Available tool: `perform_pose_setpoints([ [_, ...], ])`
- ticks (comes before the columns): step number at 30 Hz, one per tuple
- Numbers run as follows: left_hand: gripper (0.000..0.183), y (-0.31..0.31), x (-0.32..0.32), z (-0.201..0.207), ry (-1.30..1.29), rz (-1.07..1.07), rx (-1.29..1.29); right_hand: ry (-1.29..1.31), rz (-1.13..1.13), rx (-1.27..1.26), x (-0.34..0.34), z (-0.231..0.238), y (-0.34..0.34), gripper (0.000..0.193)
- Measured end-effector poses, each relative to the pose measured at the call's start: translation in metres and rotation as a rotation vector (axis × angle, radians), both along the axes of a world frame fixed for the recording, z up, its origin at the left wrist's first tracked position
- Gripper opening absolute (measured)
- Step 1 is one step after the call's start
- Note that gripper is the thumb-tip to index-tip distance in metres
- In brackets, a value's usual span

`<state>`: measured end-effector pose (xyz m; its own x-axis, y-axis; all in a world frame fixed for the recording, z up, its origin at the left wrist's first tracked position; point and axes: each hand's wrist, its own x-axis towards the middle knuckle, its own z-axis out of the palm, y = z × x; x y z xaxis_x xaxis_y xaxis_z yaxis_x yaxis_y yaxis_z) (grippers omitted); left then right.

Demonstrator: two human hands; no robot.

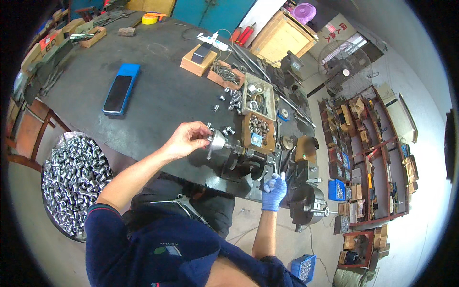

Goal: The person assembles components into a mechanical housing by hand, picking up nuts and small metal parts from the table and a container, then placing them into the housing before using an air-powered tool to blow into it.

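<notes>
My bare left hand (190, 139) has thumb and fingers pinched together at the front of a silver chuck (218, 140). Whatever sits between those fingertips is too small to make out. The chuck belongs to a dark bench-mounted machine (243, 165) at the table's near edge. On the machine's right side, my right hand (274, 191), in a blue glove, is closed with curled fingers. A thin metal rod (276, 166) runs down toward it; what the fist holds is hidden. Several small metal fittings (230, 130) lie just behind the chuck.
A round tub of shiny metal fittings (76, 186) stands at the left. Beyond the machine are a wooden box of small parts (258, 126), a grey tray (269, 103) and a blue-cased phone (120, 91). A bench vise (306, 205) is at right. A caliper-like tool (184, 203) lies across my lap.
</notes>
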<state>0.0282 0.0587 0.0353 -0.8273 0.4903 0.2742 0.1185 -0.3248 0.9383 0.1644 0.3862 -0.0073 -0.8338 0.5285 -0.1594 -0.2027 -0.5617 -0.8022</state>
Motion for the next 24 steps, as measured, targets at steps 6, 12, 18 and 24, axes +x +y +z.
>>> perform_pose_setpoints([
  [6,0.009,0.004,0.002,-0.003,-0.123,-0.005,0.007,0.07,0.056,0.003,-0.003,0.03,-0.002,0.044],
  [12,0.011,0.003,0.0,-0.01,-0.139,-0.031,0.045,0.16,0.033,0.079,-0.019,0.06,-0.001,0.043],
  [18,0.02,-0.004,-0.004,0.0,-0.068,0.019,0.001,0.238,0.113,-0.053,-0.015,0.058,0.005,0.043],
  [24,0.026,0.005,0.002,-0.009,0.166,0.203,-0.34,0.265,0.101,0.063,-0.016,0.053,0.009,0.038],
])
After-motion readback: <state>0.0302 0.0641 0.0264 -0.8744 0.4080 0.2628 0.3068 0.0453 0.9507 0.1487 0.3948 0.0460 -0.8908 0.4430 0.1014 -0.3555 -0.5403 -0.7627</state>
